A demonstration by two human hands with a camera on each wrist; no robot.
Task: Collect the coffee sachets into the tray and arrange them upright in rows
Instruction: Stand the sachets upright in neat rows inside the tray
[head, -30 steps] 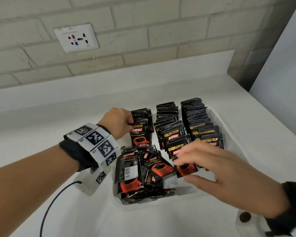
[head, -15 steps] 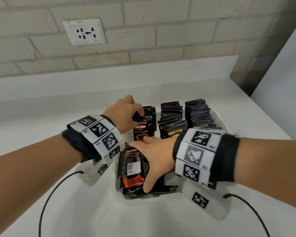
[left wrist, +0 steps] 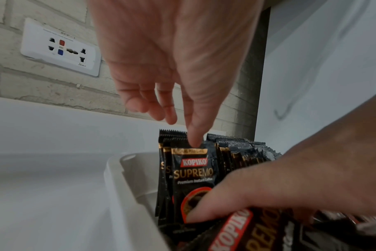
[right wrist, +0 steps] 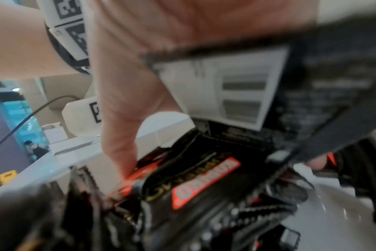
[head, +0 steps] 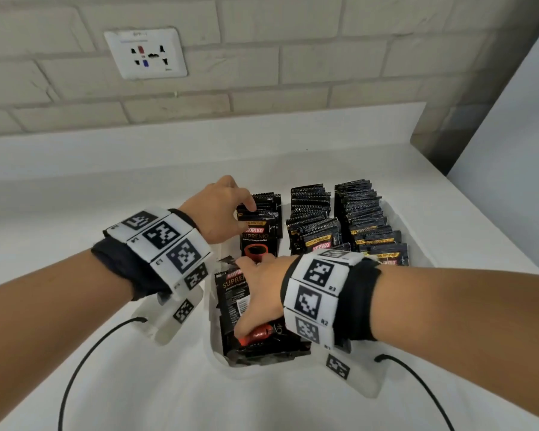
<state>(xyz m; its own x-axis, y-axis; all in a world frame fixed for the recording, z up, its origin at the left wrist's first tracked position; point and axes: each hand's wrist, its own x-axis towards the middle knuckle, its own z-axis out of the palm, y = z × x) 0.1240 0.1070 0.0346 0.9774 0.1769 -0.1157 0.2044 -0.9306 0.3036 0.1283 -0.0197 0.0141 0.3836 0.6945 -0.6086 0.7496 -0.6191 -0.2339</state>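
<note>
Since a sec ago the right hand (head: 259,301) has crossed from the middle row to the loose pile of glossy black foil coffee sachets (head: 231,303) at the near-left end of the white plastic tray (head: 416,244), fingers now curled round a few flat ones, so I'd say the next batch is about to go up. Left hand (head: 221,209) stays on the left row of upright sachets (head: 260,225), fingers relaxed, w/ the thumb tip pressing the front packet's zigzag-cut top edge. Mid & right rows already stand packed; packets are thin, crinkly, slippery-looking.
</note>
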